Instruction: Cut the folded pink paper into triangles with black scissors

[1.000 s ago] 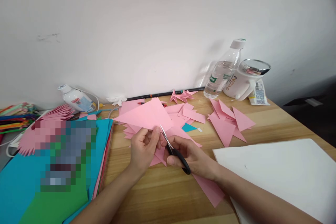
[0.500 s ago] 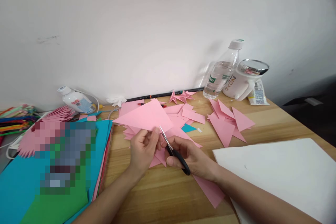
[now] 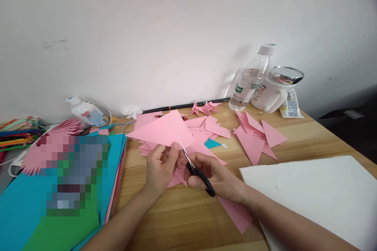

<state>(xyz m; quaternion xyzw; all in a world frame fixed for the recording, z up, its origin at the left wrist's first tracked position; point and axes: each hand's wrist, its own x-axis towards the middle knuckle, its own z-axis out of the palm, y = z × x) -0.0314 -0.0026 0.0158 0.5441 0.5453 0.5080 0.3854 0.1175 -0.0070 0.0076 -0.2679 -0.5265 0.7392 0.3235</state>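
Observation:
My left hand (image 3: 161,166) pinches the lower edge of a pink sheet of paper (image 3: 165,129), folded or cut to a pointed shape. In my right hand (image 3: 216,174) is a pair of black-handled scissors (image 3: 202,178), its blades at the paper's lower right edge. The blades look nearly closed; how far they reach into the paper is hard to see. Beneath and behind the hands lie several loose pink paper pieces (image 3: 218,129). Another pink strip (image 3: 235,213) lies partly under my right forearm.
Coloured sheets (image 3: 20,211) are stacked at left, beside a white bottle (image 3: 85,111). A water bottle (image 3: 249,80) and a white mug (image 3: 272,90) stand by the wall at back right. More pink triangles (image 3: 250,143) lie before them. A white board (image 3: 309,196) lies at right.
Almost nothing differs. The whole view has shifted very slightly; both hands, the paper and the scissors keep nearly the same pose.

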